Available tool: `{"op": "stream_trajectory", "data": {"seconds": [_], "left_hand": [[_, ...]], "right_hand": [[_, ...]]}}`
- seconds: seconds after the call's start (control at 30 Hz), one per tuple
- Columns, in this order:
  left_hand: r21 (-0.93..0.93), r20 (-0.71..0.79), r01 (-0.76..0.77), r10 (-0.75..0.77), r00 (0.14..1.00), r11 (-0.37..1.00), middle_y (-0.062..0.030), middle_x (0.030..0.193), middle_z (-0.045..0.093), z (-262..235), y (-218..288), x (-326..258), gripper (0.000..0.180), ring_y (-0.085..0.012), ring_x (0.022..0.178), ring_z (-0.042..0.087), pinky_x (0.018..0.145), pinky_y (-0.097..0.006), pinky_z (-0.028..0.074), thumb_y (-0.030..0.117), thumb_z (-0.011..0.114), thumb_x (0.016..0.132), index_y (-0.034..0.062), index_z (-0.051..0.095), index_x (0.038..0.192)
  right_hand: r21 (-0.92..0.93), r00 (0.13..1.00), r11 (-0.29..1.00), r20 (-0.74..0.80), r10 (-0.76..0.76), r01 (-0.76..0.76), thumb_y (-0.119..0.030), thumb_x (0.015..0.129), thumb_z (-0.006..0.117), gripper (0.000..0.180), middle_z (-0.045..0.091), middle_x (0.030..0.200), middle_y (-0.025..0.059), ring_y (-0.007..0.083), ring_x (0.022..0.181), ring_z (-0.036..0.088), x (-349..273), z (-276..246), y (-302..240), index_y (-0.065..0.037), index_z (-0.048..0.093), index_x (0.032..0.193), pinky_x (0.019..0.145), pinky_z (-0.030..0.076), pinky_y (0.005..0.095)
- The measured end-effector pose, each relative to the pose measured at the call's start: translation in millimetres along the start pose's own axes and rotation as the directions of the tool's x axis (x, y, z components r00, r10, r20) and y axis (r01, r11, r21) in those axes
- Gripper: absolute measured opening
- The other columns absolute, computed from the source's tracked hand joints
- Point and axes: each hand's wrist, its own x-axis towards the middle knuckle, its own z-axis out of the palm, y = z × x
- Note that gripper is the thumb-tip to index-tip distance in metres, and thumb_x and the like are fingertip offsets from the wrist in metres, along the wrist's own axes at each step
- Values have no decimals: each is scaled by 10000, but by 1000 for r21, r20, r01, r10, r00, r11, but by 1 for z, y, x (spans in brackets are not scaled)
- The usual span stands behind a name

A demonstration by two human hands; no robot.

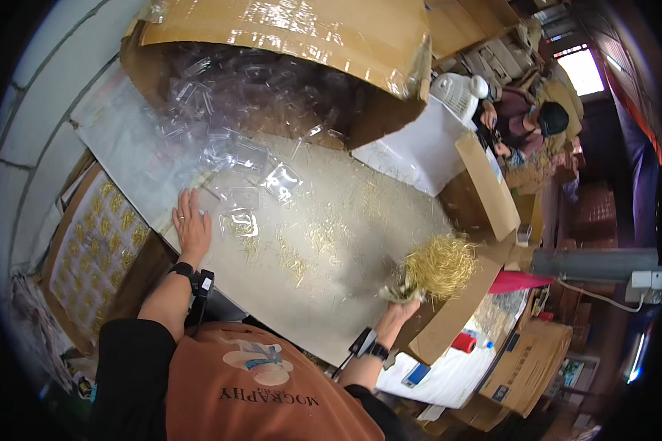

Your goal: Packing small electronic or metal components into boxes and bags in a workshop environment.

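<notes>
My left hand (192, 224) lies flat on the pale worktable (272, 294), fingers stretched out and nothing in them. Nearby is a small clear plastic case (240, 223) with a few gold-coloured pieces about it. Thin gold-coloured pieces, like pins or short wires, lie scattered (296, 261) over the tabletop. At the table's right side my right hand (400, 309) is next to a large heap of the same gold pieces (441, 266). Something pale grey-green covers or sits at its fingertips; blur hides whether the fingers grip it.
A big cardboard box (287, 33) lies on its side at the back, spilling clear plastic cases (228, 110). An open carton (493, 187) borders the table's right. At left stands a shallow tray (99, 235) of gold clusters. Another person (526, 117) sits far right near a white fan (456, 95).
</notes>
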Motion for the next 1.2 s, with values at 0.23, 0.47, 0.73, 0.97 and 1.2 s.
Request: {"op": "stream_trajectory", "data": {"seconds": [0.23,0.47,0.73,0.97,1.2], "left_hand": [[23,33,28,-29,999,999,-141,1413,225,0,-4,-3,613,-297,1324,187,1062,-476,142,173,496,827,63,234,1370],[32,6,42,-42,999,999,-139,1416,213,2,-5,-3,629,-292,1329,171,1064,-476,132,169,505,819,62,226,1373],[23,16,56,-57,998,998,-148,1405,219,-1,-8,0,625,-297,1332,162,1061,-479,139,176,515,815,37,239,1359],[-10,64,89,-88,994,996,-164,1407,221,1,-10,-5,632,-313,1329,169,1057,-507,131,187,516,814,41,240,1363],[-7,63,67,-66,996,998,-162,1406,221,3,-12,-3,631,-316,1329,169,1057,-503,131,204,519,815,37,247,1360]], "right_hand": [[-7,994,996,-64,86,-87,-188,843,530,304,591,883,147,282,702,602,-50,85,29,-9,489,1085,631,557,416],[-86,922,937,169,349,-338,-170,736,669,332,580,917,103,273,735,613,-85,167,94,-33,511,995,713,528,477],[61,855,894,326,403,-444,47,765,544,496,550,1055,114,254,929,577,-89,231,147,-24,403,1235,793,527,364],[-199,864,932,355,358,-304,51,783,528,461,519,1049,134,255,903,557,-116,276,124,-32,375,1210,769,528,378],[-156,879,984,455,147,-84,105,735,540,475,537,1050,141,230,874,568,-103,257,109,-22,425,1178,714,532,312]]}}
